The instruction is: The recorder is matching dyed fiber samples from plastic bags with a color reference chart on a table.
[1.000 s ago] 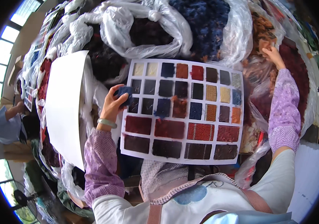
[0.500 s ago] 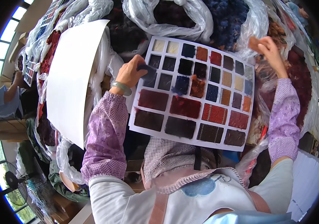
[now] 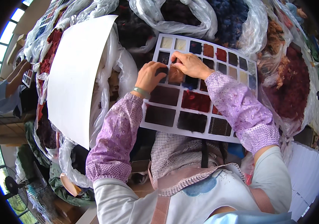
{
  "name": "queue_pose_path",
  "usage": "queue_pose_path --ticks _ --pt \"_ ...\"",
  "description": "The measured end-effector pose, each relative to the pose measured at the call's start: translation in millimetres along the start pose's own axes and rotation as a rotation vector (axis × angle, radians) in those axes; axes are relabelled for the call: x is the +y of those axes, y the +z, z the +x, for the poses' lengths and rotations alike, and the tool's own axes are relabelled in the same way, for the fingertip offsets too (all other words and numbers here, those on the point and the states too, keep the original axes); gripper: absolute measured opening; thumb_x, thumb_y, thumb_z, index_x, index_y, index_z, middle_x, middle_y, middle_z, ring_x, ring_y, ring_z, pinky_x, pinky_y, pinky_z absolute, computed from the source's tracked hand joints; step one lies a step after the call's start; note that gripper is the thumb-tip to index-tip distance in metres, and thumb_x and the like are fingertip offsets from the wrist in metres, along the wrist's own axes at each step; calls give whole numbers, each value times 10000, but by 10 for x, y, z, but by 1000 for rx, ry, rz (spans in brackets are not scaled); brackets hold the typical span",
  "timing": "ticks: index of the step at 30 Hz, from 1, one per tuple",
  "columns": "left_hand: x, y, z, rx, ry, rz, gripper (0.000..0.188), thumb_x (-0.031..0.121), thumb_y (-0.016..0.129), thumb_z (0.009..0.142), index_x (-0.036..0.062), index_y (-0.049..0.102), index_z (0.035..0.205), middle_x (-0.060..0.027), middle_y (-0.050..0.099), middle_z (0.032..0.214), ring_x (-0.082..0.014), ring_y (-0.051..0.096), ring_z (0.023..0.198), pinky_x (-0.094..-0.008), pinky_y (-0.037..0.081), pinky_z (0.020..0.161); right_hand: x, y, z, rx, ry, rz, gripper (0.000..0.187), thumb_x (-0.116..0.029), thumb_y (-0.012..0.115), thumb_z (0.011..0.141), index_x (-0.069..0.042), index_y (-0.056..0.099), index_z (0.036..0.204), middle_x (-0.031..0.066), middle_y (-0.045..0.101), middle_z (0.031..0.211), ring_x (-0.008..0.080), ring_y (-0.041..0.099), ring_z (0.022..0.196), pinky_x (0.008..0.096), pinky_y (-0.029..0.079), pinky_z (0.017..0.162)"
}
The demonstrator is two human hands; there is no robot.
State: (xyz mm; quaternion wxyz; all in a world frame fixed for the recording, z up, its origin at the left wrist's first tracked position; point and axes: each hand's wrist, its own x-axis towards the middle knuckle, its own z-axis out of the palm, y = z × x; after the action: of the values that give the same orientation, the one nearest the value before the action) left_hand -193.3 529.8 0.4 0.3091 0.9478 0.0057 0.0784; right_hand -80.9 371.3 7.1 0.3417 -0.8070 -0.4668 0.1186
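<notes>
A white sample card (image 3: 159, 131) with rows of square and rectangular windows lies before me, filled with coloured fibre swatches. My right hand (image 3: 192, 65) reaches over its upper left part, fingers closed on an orange-brown fibre swatch (image 3: 175, 75) that covers a window there. Close beside it, at the card's left edge, my left hand (image 3: 147, 77) pinches a dark fibre swatch (image 3: 162, 72), partly hidden by the fingers. Below both hands sit larger dark red swatches (image 3: 196, 101) and a black swatch (image 3: 192, 121). My right forearm hides several windows on the right.
A large blank white sheet (image 3: 75, 74) stands left of the card. Clear plastic bags (image 3: 152, 24) of loose fibre surround it, with blue fibre (image 3: 228, 22) behind and dark red fibre (image 3: 292, 84) at right. Another person (image 3: 6, 97) handles a card at far left. White sheets (image 3: 310, 175) lie lower right.
My right hand has come left from beyond the card's right edge, bringing the orange-brown swatch over the card's left windows. The card and my left hand have shifted slightly right.
</notes>
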Motion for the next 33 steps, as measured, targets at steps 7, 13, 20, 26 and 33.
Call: queue_pose_path --ticks 7,13,20,26,33 --pt "-133 61 -357 -47 261 57 568 62 566 735 -3 329 1247 -217 385 1249 -362 324 1199 -398 311 959 -61 172 -180 211 -26 -141 119 -135 572 723 -35 510 741 121 531 713 326 555 669 395 451 600" --pt "47 110 -424 -179 277 332 632 322 483 826 33 213 1319 -180 293 1332 -303 248 1258 -472 245 986 -91 268 -316 210 -298 -402 157 -182 590 733 -47 511 730 69 484 715 218 540 701 317 465 581" --pt "-23 -245 -179 -532 86 279 581 402 429 836 132 244 1316 -99 205 1389 -245 206 1269 -499 217 982 -27 -121 -68 -106 -82 -177 157 -227 576 704 -72 600 716 100 605 724 269 592 689 366 475 601" --pt "12 -593 327 -72 -58 58 206 142 508 784 131 640 940 -159 613 890 -321 591 770 -373 476 693 708 -624 587 438 47 -212 147 -218 519 763 -103 608 745 120 614 709 295 599 685 401 470 616" --pt "-701 -623 1129 319 5 528 233 34 467 737 135 614 887 -116 619 804 -301 591 770 -387 471 676 1250 -511 1536 450 252 -532 177 -154 601 711 -112 586 882 105 604 893 298 579 851 405 465 717"
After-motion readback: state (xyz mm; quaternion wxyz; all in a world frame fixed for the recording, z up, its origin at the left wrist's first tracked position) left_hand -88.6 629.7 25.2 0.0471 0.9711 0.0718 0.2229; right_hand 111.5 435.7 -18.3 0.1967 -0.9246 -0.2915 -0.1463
